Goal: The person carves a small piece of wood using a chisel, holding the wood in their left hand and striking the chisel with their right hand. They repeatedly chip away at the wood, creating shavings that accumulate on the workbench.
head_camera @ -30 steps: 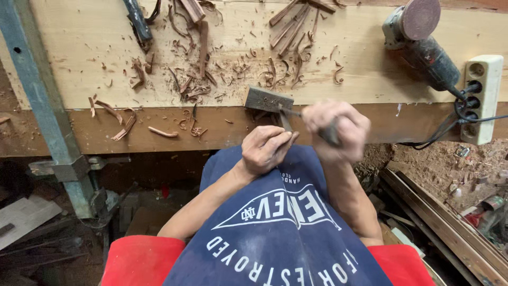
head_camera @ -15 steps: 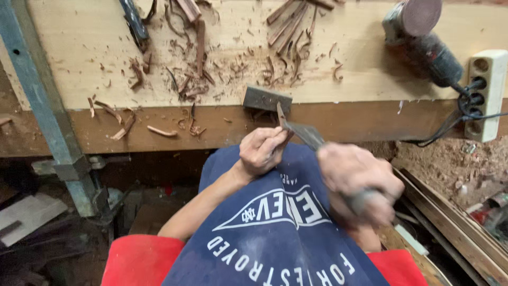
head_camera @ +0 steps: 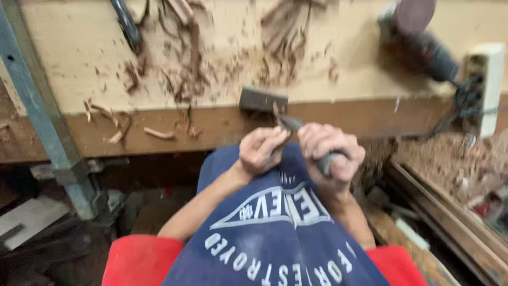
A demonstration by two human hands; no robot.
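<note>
Just below the bench edge, over our blue apron (head_camera: 275, 233), we hold one carving knife (head_camera: 296, 127). Its long axis runs from lower right up to upper left, tip toward the bench. Our right hand (head_camera: 330, 151) is fisted round the handle; our left hand (head_camera: 260, 150) pinches a small wooden piece (head_camera: 276, 112), mostly hidden by fingers. Behind sit one dark block (head_camera: 263, 99), one sander (head_camera: 418, 37) cut off at the top, and one power strip (head_camera: 486, 85). Shavings (head_camera: 185, 69) are too blurred to count.
</note>
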